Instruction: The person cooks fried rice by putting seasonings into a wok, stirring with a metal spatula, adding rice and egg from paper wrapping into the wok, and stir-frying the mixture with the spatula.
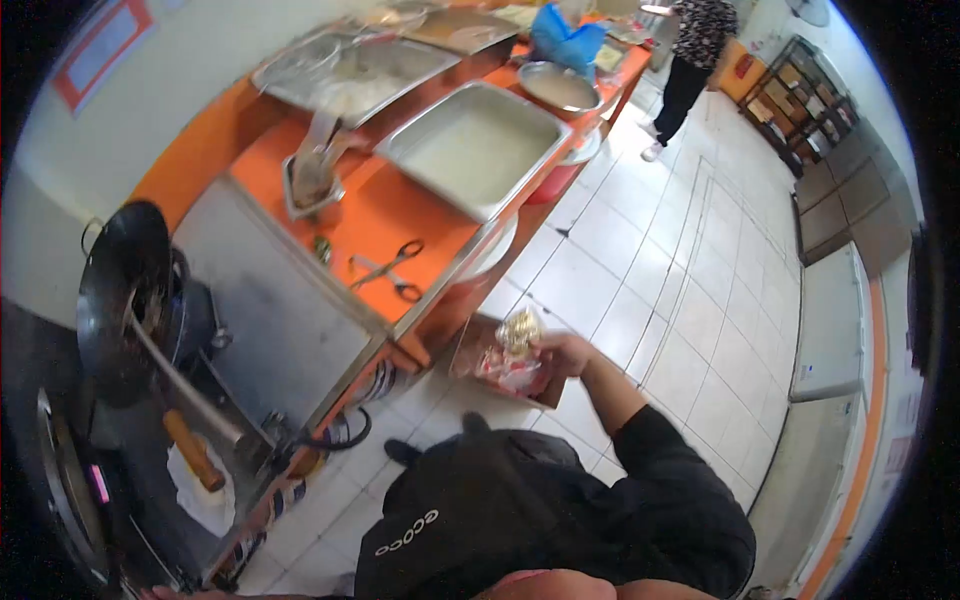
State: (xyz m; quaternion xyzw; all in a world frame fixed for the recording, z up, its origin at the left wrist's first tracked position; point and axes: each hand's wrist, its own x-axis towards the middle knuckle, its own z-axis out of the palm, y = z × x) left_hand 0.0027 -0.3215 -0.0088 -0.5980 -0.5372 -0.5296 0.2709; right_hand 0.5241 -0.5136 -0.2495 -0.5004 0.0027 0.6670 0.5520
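Head view: a small clear packet with yellowish contents (pixel 519 330) is held in the fingers of the right hand (pixel 566 353), over an open cardboard box (pixel 467 352) in which red-and-white packets (pixel 512 374) are contained. The box is placed beside the orange counter (pixel 420 218), where scissors (pixel 398 270) and a steel tray (pixel 431 184) are set. Only part of the left hand (pixel 165 594) is shown at the bottom edge; its grip cannot be told.
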